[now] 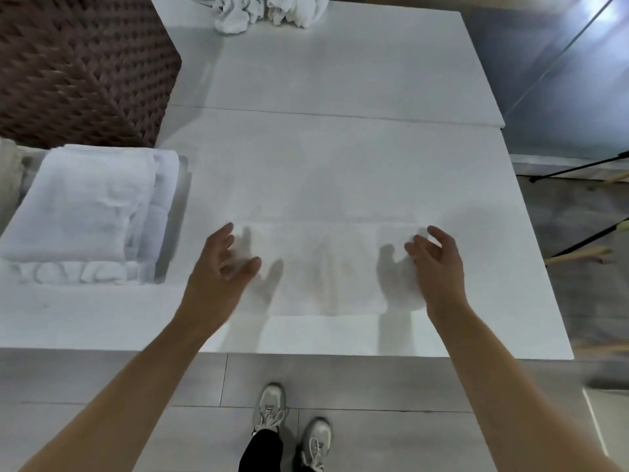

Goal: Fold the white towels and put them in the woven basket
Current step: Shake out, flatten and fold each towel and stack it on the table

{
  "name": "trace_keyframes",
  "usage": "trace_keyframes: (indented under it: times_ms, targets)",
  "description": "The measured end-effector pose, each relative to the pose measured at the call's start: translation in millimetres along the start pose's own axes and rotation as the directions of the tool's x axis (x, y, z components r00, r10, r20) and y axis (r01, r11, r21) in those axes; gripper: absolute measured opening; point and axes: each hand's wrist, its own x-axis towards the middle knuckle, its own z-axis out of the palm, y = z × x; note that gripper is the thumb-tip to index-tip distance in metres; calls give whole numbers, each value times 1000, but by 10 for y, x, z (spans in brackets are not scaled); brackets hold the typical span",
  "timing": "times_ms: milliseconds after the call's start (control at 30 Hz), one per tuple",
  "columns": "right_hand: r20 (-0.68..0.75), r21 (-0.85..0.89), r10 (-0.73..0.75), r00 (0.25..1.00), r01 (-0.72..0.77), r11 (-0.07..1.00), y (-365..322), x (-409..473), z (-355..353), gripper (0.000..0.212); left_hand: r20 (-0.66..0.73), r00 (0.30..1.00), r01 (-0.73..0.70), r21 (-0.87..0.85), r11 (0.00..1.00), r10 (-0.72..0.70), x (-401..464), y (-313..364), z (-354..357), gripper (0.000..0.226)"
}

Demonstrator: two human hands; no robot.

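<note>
Progress: partway, by my read. A stack of folded towels (92, 206) sits left of the flat towel (326, 267), just this side of the woven basket (78, 63). Stack isn't in the basket as far as I can see; it seems to rest in or on a pale tray-like thing on the desk (340, 80), edges too washed out to tell.

In hand: the flat towel lies spread near the desk's front edge, faint crease down its middle. Left hand (221, 267) and right hand (435, 264) hover at its left and right ends, fingers loosely spread, both released, grasping nothing. Whether fingertips touch cloth, can't tell: motion blur, white on white.

Left to do: fold this towel, then the heap (265, 10) of crumpled towels at the far edge beyond it, then move everything to the basket.

Hard to read:
- Basket cut off by the frame; only a dark woven side shows, its inside not visible.
- Heap cropped at the top, count unknown.
- Flat towel's outline barely separates from the desk; fold count unclear.
- Stack count unclear, layers blur together.
</note>
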Motion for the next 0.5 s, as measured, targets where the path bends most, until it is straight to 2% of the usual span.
trace_keyframes:
  times_ms: [67, 133, 200, 267, 300, 367, 500]
  targets:
    - [6, -165, -163, 987, 162, 973, 83, -60, 38, 53, 29, 983, -183, 307, 934, 183, -134, -73, 111, 59]
    - [103, -332, -351, 931, 365, 870, 139, -93, 79, 53, 160, 932, -361, 452, 816, 324, -285, -107, 258, 49]
    - [281, -474, -498, 820, 570, 671, 207, -64, 116, 51, 314, 869, -494, 493, 716, 383, -414, -131, 454, 47]
    - [437, -541, -543, 717, 692, 478, 329, 14, 144, 47, 409, 823, -565, 530, 632, 393, -505, -161, 653, 48]
    - [487, -561, -538, 688, 719, 411, 384, 35, 150, 45, 428, 818, -573, 557, 601, 384, -525, -188, 731, 48]
    - [521, -582, -533, 667, 734, 350, 494, 31, 138, 43, 430, 827, -562, 620, 548, 363, -524, -226, 819, 51]
    - [403, -660, -575, 712, 661, 356, 638, -210, 89, 39, 428, 821, -565, 703, 432, 377, -462, -245, 860, 52]
